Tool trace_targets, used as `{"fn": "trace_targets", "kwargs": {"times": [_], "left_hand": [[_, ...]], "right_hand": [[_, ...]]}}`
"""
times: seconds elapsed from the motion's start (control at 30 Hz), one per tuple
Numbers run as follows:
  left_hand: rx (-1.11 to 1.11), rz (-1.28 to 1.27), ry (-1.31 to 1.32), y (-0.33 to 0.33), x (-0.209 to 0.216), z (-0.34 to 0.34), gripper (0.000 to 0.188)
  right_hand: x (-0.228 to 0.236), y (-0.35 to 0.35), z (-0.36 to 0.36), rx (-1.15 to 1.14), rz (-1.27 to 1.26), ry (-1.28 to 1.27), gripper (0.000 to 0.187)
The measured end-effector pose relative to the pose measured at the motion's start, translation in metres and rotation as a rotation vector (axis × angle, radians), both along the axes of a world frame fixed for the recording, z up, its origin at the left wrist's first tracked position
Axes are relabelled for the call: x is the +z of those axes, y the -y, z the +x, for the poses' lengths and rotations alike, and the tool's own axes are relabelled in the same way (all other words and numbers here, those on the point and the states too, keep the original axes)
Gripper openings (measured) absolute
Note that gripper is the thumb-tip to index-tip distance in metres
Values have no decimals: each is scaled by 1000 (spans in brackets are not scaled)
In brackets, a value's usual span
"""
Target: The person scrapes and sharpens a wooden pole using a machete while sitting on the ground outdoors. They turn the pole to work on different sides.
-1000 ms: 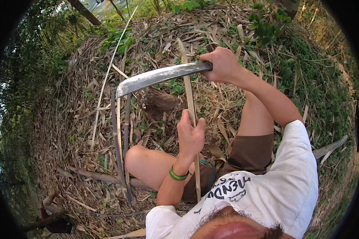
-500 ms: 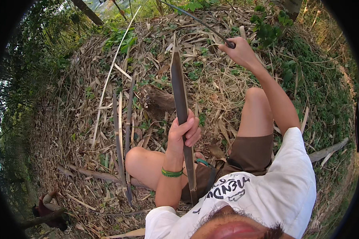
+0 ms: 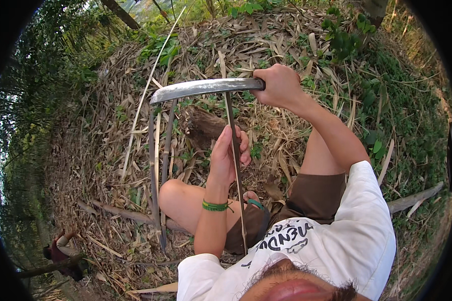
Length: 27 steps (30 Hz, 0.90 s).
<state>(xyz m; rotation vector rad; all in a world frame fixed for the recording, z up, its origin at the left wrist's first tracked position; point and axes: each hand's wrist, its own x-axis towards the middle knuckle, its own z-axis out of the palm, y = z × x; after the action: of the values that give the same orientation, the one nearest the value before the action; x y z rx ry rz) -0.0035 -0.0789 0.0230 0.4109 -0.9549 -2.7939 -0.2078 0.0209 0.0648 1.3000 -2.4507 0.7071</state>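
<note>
My left hand [image 3: 230, 154] is wrapped round a long dark split bamboo strip [image 3: 239, 193], thumb along one side and fingers on the other. The strip stands nearly lengthwise before me, its lower end near my shirt and its thin edge turned up. In my right hand [image 3: 281, 86] is the handle of a machete with a long, curved, grey blade [image 3: 201, 89]. The blade lies crosswise over the upper part of the strip, pointing left; whether it touches the strip I cannot tell. Beyond my left hand lies a short brown log [image 3: 200, 126], partly behind the strip.
Left of the log, dark bamboo strips [image 3: 152, 155] lean past my left knee. A long pale strip [image 3: 144, 103] lies farther left. Dry leaves cover the ground. Branches lie at left [image 3: 125, 214] and right [image 3: 416, 196]. Another person [image 3: 65, 256] is at the lower left.
The machete has swung from pointing away at the upper right to lying across the strip. My right hand came left and nearer. The strip has turned edge-up in my left hand.
</note>
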Motion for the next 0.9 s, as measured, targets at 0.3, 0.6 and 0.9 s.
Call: {"fn": "trace_targets", "kwargs": {"times": [0.3, 0.6, 0.9], "left_hand": [[-70, -464, 111, -5, -4, 0, 30], [-82, -454, 122, -14, -10, 3, 24], [-154, -317, 17, -15, 5, 19, 26]], "right_hand": [[-8, -9, -24, 32, 97, 180, 22], [-4, -14, -22, 110, 181, 107, 24], [-28, -24, -127, -257, 186, 311, 29]]}}
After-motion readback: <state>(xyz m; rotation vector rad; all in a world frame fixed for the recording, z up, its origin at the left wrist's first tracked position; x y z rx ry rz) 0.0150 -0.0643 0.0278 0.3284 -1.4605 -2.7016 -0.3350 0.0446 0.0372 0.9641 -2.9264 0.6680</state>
